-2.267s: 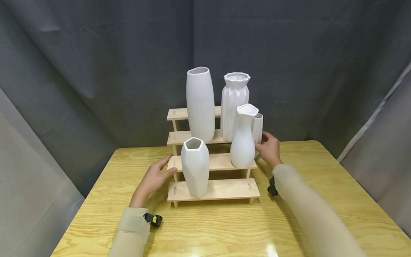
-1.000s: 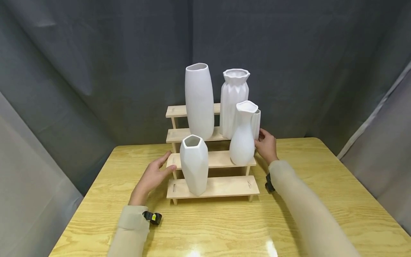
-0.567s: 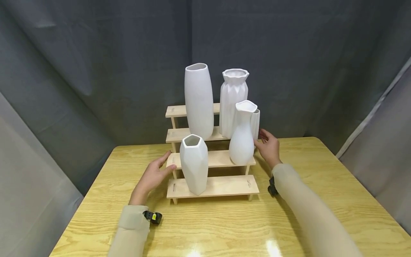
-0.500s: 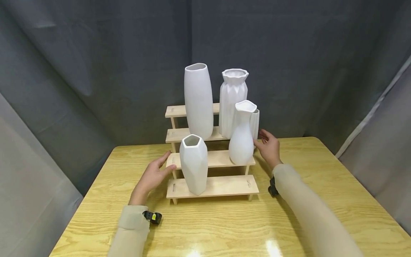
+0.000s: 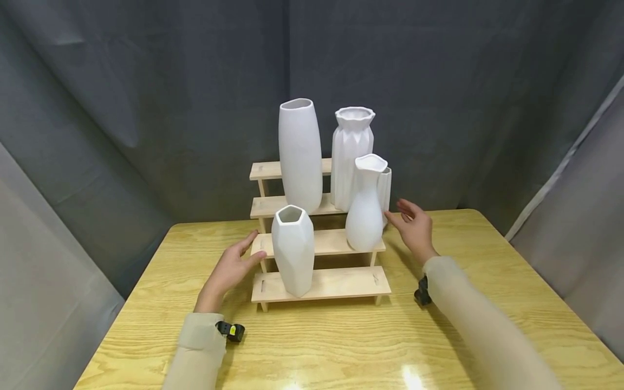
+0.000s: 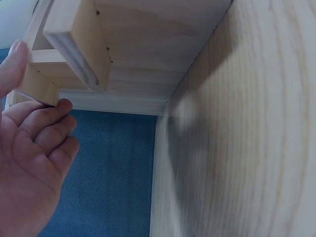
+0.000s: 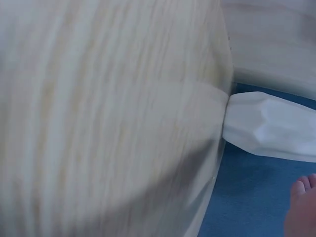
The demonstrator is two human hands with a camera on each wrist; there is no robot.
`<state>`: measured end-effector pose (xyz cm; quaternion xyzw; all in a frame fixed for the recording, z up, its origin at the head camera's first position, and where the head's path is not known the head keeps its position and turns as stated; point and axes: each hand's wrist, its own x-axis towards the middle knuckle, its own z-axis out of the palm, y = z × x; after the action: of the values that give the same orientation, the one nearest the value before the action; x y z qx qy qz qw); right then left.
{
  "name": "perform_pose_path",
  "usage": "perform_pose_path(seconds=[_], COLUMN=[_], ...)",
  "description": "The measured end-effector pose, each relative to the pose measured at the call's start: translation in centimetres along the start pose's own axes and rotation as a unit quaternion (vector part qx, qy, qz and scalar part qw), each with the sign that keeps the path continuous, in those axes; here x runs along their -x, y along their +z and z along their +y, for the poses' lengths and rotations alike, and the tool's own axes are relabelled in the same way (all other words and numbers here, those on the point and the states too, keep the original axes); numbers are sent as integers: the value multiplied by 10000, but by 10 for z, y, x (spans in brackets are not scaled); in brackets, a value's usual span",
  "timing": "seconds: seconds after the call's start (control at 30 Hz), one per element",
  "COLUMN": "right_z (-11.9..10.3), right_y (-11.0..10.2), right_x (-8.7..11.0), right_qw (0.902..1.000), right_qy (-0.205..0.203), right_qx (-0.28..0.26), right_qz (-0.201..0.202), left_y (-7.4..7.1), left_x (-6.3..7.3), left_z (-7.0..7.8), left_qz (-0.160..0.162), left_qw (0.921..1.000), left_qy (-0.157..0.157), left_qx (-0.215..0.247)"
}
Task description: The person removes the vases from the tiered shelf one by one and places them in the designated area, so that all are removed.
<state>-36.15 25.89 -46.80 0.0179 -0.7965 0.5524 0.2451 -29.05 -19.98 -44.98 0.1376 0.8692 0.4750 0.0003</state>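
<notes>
Holds the stand (image 5: 341, 281) by one tier's end in the left grip (image 5: 233, 266), with thumb and fingers closed about it, likely to steady the load. Has the right grip (image 5: 416, 233) loosely spread with nothing clasped, perhaps for clearance; cannot tell touching from nearly touching at the thumb tip. Has the slim vase (image 5: 385, 189) upright on the tabletop (image 5: 317, 346), mouth up, long axis vertical, partly behind the necked vase (image 5: 364, 216).

Wrist views low, head view high
</notes>
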Motion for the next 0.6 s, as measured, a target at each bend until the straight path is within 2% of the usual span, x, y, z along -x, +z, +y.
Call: perform_pose_path(seconds=[0.1, 0.17, 0.33, 0.4, 0.6], right_z=[-4, -16, -19, -11, -24], right_y=[-5, -10, -17, -19, -25], right_x=[5, 12, 19, 19, 29], right_qw=[9999, 9998, 9991, 9988, 9973], right_qy=[-79, -85, -108, -138, -150], right_qx=[-73, -183, -418, -474, -718], right_qz=[26, 9, 25, 51, -55], left_y=[0, 0, 1, 1, 0], left_x=[0, 0, -1, 0, 1], left_z=[0, -1, -1, -1, 0], left_qz=[9, 10, 4, 3, 11], left_qw=[10000, 10000, 10000, 10000, 10000], left_qy=[7, 13, 21, 11, -47], left_qx=[2, 9, 15, -13, -18])
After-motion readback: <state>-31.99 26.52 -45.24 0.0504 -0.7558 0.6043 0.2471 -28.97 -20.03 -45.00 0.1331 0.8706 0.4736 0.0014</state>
